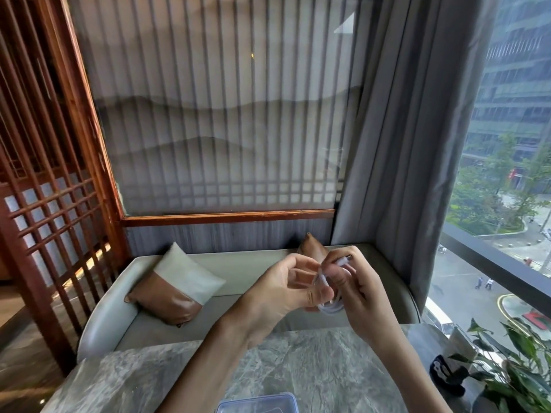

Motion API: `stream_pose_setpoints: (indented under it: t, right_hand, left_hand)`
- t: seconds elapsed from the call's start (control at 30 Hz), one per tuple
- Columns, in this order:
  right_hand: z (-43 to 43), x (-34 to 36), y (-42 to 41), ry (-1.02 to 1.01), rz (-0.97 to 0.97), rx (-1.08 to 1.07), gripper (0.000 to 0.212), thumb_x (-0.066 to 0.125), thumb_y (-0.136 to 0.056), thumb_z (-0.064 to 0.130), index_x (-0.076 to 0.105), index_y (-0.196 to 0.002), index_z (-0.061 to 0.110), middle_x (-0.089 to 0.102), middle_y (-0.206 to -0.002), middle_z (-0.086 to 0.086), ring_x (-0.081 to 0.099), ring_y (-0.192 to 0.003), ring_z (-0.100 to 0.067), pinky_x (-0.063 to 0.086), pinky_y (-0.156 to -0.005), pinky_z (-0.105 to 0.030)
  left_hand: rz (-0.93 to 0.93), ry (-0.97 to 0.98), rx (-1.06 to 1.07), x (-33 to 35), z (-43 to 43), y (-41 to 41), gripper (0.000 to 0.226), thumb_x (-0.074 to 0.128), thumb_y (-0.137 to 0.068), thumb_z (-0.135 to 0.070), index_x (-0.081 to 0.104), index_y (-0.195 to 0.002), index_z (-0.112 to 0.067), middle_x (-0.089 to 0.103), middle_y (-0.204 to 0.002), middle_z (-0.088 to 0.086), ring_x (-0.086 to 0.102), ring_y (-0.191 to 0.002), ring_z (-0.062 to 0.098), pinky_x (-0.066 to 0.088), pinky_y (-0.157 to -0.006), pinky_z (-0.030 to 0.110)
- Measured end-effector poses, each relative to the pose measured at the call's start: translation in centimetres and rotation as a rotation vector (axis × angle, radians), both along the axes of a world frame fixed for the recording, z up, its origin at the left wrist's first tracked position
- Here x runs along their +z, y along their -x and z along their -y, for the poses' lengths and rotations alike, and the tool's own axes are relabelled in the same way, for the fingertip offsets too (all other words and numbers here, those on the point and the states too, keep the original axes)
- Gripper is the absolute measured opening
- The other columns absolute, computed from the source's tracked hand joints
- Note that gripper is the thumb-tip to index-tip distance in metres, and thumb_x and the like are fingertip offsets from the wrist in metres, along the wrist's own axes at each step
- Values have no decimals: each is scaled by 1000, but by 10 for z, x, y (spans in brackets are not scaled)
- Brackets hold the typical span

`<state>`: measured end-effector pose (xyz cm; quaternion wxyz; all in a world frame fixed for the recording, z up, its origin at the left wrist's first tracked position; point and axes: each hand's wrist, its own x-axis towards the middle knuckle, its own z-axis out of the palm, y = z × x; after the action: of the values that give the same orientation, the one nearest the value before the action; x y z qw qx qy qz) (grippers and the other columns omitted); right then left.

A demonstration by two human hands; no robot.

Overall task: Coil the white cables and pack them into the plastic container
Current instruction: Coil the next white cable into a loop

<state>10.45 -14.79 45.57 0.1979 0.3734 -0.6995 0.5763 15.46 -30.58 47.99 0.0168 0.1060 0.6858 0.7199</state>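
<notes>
Your white cable, likely light, limp and springy, sits coiled above the table, right hand curled round its loops, left hand pinching a strand at its 9 o'clock, so pinch across all turns; fingers hide most of it, and the plastic container at 6 o'clock is cut off.

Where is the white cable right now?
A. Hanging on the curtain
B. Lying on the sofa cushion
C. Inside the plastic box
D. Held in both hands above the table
D: the left hand and right hand hold the coiled white cable above the table.
</notes>
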Motion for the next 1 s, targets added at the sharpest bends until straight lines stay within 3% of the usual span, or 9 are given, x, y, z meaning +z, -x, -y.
stream_pose_setpoints:
  t: [0.17,0.3,0.37,0.43,0.6,0.67,0.73,0.87,1.0]
  right_hand:
    - [0,4,-6,14,113,97,12,56,-98,16,61,-86,17,61,-86,-4,63,-80,-31,52,-72,-42]
    - [1,4,-11,-7,142,95,16,60,-93,30,67,-86,17,65,-76,4,59,-71,-6,43,-67,-16]
    - [4,4,-13,-3,160,91,13,61,-94,28,69,-87,20,68,-79,2,61,-73,-8,44,-67,-16]
    - [8,1,-13,8,178,80,11,60,-97,19,69,-90,19,69,-82,-1,64,-76,-12,45,-70,-21]
    - [29,-9,-20,212,229,-53,14,48,-101,20,61,-97,17,61,-70,2,55,-61,-10,45,-59,-27]
    - [35,-10,-20,286,218,-108,16,43,-104,18,58,-99,16,59,-75,-9,54,-61,-20,46,-58,-32]
    - [36,-8,-17,292,215,-132,18,40,-106,20,55,-97,15,57,-79,-15,54,-65,-26,47,-62,-37]
    - [32,-3,-14,272,294,-45,22,44,-104,26,60,-90,29,52,-76,7,48,-69,-7,41,-66,-18]
    - [28,5,-13,280,494,228,22,51,-97,35,63,-88,19,43,-76,-8,42,-66,-18,35,-62,-31]
  left_hand:
    - [-64,202,72,-1,-3,-2,36,83,-75,-13,70,-107,-21,75,-96,11,73,-88,22,60,-80,37]
    - [-187,598,246,-2,-7,-4,20,76,-75,-24,69,-92,-32,71,-71,-14,65,-65,-1,49,-63,16]
    - [-252,684,333,-6,-12,-6,7,68,-79,-22,66,-82,-28,62,-57,-20,55,-53,-8,37,-51,7]
    - [-306,700,412,-11,-16,-6,5,61,-84,-17,65,-81,-20,61,-57,-14,55,-54,-8,37,-49,8]
    - [-248,358,435,-15,-18,-8,11,62,-94,-19,73,-94,-17,75,-82,4,73,-76,8,57,-63,22]
    - [-104,141,223,-11,-8,-10,23,59,-97,-27,72,-106,-11,74,-101,17,71,-99,28,58,-86,44]
    - [80,-100,-6,-8,5,-14,37,53,-98,-32,67,-118,-4,67,-118,27,65,-111,41,53,-96,53]
    - [179,-219,-117,-11,20,-12,45,68,-87,-28,65,-119,2,67,-122,23,66,-111,33,55,-93,42]
    - [245,-430,-251,-23,19,-12,56,88,-66,-21,69,-115,-3,72,-107,10,66,-97,18,56,-85,30]
